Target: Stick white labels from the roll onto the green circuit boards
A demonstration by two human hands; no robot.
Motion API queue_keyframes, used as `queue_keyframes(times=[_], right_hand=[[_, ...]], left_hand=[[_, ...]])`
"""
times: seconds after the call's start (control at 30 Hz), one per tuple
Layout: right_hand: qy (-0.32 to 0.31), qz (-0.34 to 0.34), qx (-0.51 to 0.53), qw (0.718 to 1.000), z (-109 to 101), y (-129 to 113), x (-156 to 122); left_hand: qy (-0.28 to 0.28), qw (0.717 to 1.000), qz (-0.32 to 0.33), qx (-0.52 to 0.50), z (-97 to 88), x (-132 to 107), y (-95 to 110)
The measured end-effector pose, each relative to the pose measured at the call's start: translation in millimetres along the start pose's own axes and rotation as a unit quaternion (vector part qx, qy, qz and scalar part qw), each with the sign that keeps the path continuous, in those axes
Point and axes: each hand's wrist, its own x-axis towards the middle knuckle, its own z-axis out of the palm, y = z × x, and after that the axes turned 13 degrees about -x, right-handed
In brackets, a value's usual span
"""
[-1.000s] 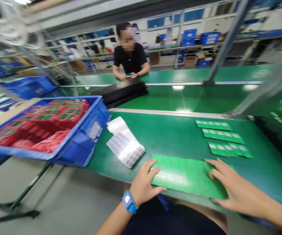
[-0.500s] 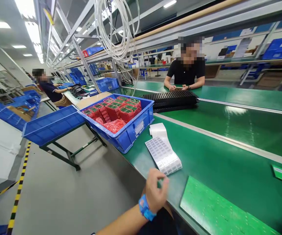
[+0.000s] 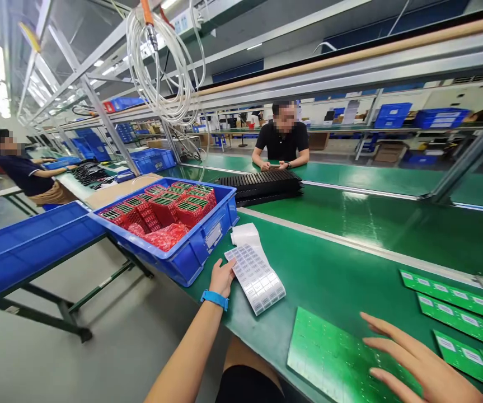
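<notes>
left hand point(image 3: 223, 278), lower centre: grip released, fingertips on the edge of the label sheet point(image 3: 256, 277) beside the blue crate point(image 3: 191, 252). right hand point(image 3: 417, 364), lower right: released too, flat on the green circuit panel point(image 3: 329, 358). labelled strips point(image 3: 451, 294) at far right look done; the panel looks unlabelled.

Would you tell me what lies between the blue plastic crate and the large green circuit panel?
A white strip of labels, touched by the left hand, seen in the head view.
</notes>
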Motion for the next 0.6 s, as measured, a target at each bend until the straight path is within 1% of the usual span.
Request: queue_keyframes(times=[0.07, 0.13, 0.2, 0.27, 0.33, 0.37, 0.4, 0.47, 0.53, 0.6], right_hand=[[-0.022, -0.044, -0.032, 0.998, -9.4, -8.1, 15.0], [0.004, -0.057, -0.040, 0.998, -20.9, -19.3, 30.8], [0.049, -0.061, -0.023, 0.997, -32.3, -33.3, 47.4], [0.115, -0.057, 0.014, 0.992, -41.4, -48.8, 64.2], [0.182, -0.042, 0.058, 0.981, -47.1, -64.0, 79.7], [0.201, -0.033, 0.078, 0.976, -48.7, -71.0, 86.4], [0.206, -0.022, 0.095, 0.974, -49.6, -77.4, 92.2], [0.183, 0.002, 0.131, 0.974, -50.3, -87.7, 100.8], [0.139, 0.024, 0.177, 0.974, -50.4, -94.8, 105.9], [0.090, 0.053, 0.228, 0.968, -50.9, -99.0, 108.2]], left_hand=[[-0.048, 0.999, 0.016, -0.009, 4.1, -0.5, 9.9], [-0.101, 0.994, 0.043, -0.011, 7.8, -12.0, 21.9], [-0.148, 0.987, 0.063, 0.003, 12.0, -33.4, 32.2], [-0.195, 0.979, 0.055, 0.037, 16.7, -60.0, 37.4], [-0.234, 0.968, 0.033, 0.078, 20.7, -85.2, 36.5], [-0.256, 0.960, 0.033, 0.108, 22.0, -95.7, 34.3], [-0.280, 0.948, 0.047, 0.145, 22.5, -104.1, 31.5], [-0.322, 0.913, 0.102, 0.228, 21.0, -114.8, 25.4], [-0.355, 0.873, 0.161, 0.294, 16.5, -118.9, 21.0], [-0.384, 0.844, 0.193, 0.322, 10.6, -119.9, 19.5]])
